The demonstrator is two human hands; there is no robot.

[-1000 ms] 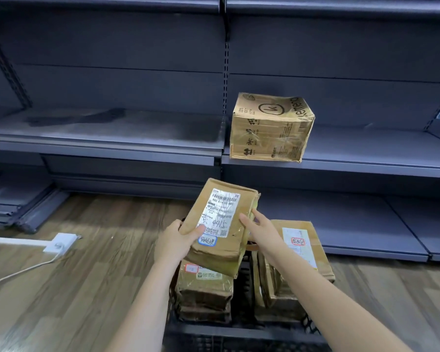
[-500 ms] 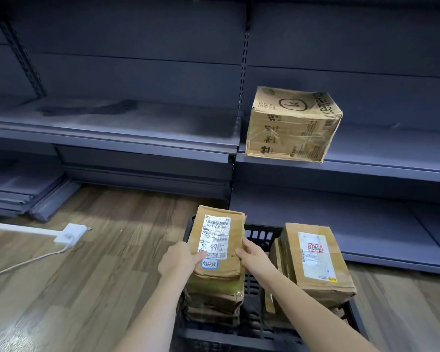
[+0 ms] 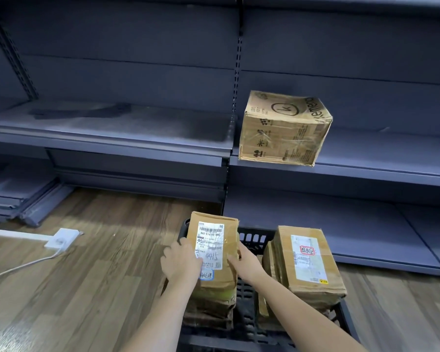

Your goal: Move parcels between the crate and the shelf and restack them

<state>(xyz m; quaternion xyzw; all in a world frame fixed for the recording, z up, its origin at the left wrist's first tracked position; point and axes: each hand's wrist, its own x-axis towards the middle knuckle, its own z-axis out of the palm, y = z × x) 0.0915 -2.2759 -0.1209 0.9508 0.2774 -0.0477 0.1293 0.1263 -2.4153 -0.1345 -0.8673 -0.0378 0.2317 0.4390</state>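
A flat brown parcel (image 3: pixel 215 252) with a white shipping label lies on top of a stack of parcels at the left of a black plastic crate (image 3: pixel 254 241). My left hand (image 3: pixel 179 260) grips its left edge, thumb on the label. My right hand (image 3: pixel 247 262) holds its right edge. A second stack, topped by a brown parcel (image 3: pixel 309 262) with a red-stamped label, fills the crate's right side.
Grey metal shelving (image 3: pixel 137 138) runs across the back. A cardboard box (image 3: pixel 285 128) sits at the front edge of the middle right shelf. A white power strip (image 3: pixel 61 238) with its cable lies on the wooden floor at left.
Both hands have lowered the labelled parcel from in front of the shelves down onto the left stack in the crate. The view has shifted left and down.
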